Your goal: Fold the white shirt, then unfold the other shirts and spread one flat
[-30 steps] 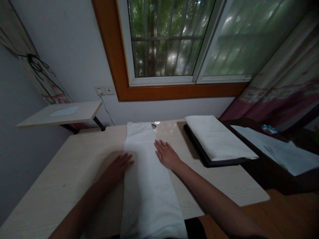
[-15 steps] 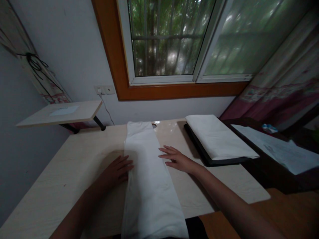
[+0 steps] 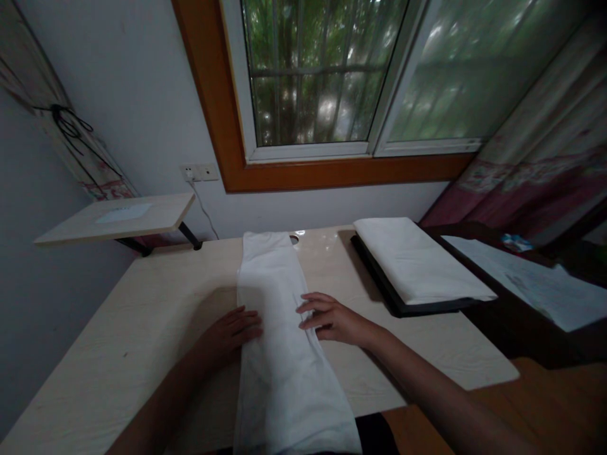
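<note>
A long strip of folded white cloth [image 3: 279,366] runs from the back of the pale wooden table [image 3: 199,265] down past its front edge towards me. My left hand [image 3: 237,330] lies on its left side, fingers stretched out over the fabric. On the opposite side, my right hand [image 3: 329,319] rests along the cloth's right edge, its fingers apart and slightly bent. Small wrinkles show beside the right fingertips. Neither hand grips the cloth. The near end of the cloth runs out of the bottom of the view.
At the right, a folded white cloth [image 3: 420,262] lies on a black folded item [image 3: 403,309]. A small raised shelf [image 3: 165,212] with a paper on it stands at the back left. Beyond the table's right edge, a white sheet [image 3: 526,278] lies on a dark surface.
Both hands have slid a little towards me along the cloth. The right fingers now lie over its right edge, and the left fingers reach slightly further onto it.
</note>
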The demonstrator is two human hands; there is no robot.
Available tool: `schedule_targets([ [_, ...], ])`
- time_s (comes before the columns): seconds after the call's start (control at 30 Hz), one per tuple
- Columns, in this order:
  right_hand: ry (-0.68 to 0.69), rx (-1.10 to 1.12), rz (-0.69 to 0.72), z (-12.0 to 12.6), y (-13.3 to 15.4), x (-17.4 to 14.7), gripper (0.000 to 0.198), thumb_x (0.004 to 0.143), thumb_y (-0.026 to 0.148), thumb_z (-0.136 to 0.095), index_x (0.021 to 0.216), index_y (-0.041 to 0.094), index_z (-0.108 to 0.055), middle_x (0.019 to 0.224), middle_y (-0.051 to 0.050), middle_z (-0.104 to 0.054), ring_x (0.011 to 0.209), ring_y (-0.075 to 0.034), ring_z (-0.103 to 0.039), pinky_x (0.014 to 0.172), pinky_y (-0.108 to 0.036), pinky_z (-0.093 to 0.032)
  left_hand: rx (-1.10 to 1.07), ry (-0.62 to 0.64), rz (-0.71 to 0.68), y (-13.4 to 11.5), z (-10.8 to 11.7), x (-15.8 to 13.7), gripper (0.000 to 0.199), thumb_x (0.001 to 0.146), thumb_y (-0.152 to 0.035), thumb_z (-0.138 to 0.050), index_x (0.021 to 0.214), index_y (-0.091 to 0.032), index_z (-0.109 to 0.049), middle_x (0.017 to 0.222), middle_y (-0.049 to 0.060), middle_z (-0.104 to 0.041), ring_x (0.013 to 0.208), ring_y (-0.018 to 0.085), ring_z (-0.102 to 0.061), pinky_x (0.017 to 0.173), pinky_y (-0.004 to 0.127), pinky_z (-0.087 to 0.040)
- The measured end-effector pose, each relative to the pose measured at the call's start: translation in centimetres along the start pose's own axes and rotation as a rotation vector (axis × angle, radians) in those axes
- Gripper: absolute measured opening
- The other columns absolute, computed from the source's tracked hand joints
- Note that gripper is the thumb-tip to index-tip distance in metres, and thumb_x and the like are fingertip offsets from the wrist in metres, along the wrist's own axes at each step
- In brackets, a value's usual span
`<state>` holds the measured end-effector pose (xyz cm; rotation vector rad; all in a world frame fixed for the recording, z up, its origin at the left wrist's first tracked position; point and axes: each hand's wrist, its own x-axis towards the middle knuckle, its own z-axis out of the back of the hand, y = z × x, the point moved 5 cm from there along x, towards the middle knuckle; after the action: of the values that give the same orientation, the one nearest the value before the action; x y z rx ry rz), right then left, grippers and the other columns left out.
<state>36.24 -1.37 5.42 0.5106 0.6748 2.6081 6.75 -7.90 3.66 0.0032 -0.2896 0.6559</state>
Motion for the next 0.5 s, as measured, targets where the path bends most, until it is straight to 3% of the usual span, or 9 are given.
schedule_targets([
  [0.13,-0.004,0.136,-0.004,0.0,0.3,0.3,0.031,0.092,0.053,-0.062,0.107,0.031,-0.079,0.121,-0.005,-0.071,0.136,-0.023,-0.048,0.118,-0.043,-0.034,-0.115,-0.033,-0.01,-0.3,0.2,-0.1,0.033,0.097,-0.029,-0.054,0.129,-0.027,-0.062,0.132,0.008,-0.067,0.127,0.021,-0.059,0.113,0.042,-0.045],
  [0.23,-0.022,0.293,-0.026,0.1,0.6,0.5,0.037,0.094,0.055,-0.057,0.101,0.025,-0.077,0.104,-0.007,-0.075,0.117,-0.022,-0.062,0.113,-0.043,-0.037,-0.262,-0.054,0.063,-0.1,0.7,0.0,0.028,0.098,-0.031,-0.053,0.122,-0.025,-0.066,0.119,0.008,-0.073,0.111,0.019,-0.068,0.097,0.033,-0.055],
  [0.3,-0.063,0.387,-0.099,0.2,0.5,0.4,0.039,0.094,0.056,-0.058,0.098,0.022,-0.075,0.097,-0.007,-0.074,0.101,-0.02,-0.066,0.101,-0.039,-0.045,-0.371,-0.037,0.158,0.0,1.1,0.1,0.026,0.098,-0.032,-0.051,0.116,-0.025,-0.069,0.109,0.007,-0.076,0.1,0.019,-0.072,0.09,0.031,-0.056],
  [0.37,-0.113,0.498,-0.212,0.2,0.4,0.2,0.04,0.092,0.057,-0.06,0.093,0.019,-0.072,0.09,-0.006,-0.071,0.085,-0.017,-0.065,0.083,-0.032,-0.05,-0.505,-0.007,0.282,0.1,1.4,0.1,0.026,0.098,-0.033,-0.05,0.105,-0.024,-0.073,0.097,0.005,-0.077,0.09,0.019,-0.073,0.083,0.029,-0.055],
  [0.43,-0.148,0.63,-0.317,0.2,0.3,-0.1,0.042,0.089,0.059,-0.063,0.087,0.017,-0.068,0.077,-0.002,-0.065,0.07,-0.014,-0.058,0.065,-0.025,-0.044,-0.666,0.015,0.413,0.1,1.6,0.1,0.03,0.096,-0.035,-0.049,0.091,-0.021,-0.075,0.084,0.003,-0.075,0.079,0.018,-0.071,0.074,0.028,-0.054],
  [0.5,-0.187,0.748,-0.391,0.1,0.3,-0.1,0.042,0.087,0.058,-0.066,0.084,0.016,-0.064,0.067,0.002,-0.056,0.061,-0.011,-0.05,0.058,-0.022,-0.036,-0.834,-0.016,0.541,0.2,1.8,0.2,0.032,0.094,-0.036,-0.049,0.086,-0.018,-0.074,0.08,0.003,-0.074,0.075,0.019,-0.07,0.07,0.028,-0.053],
])
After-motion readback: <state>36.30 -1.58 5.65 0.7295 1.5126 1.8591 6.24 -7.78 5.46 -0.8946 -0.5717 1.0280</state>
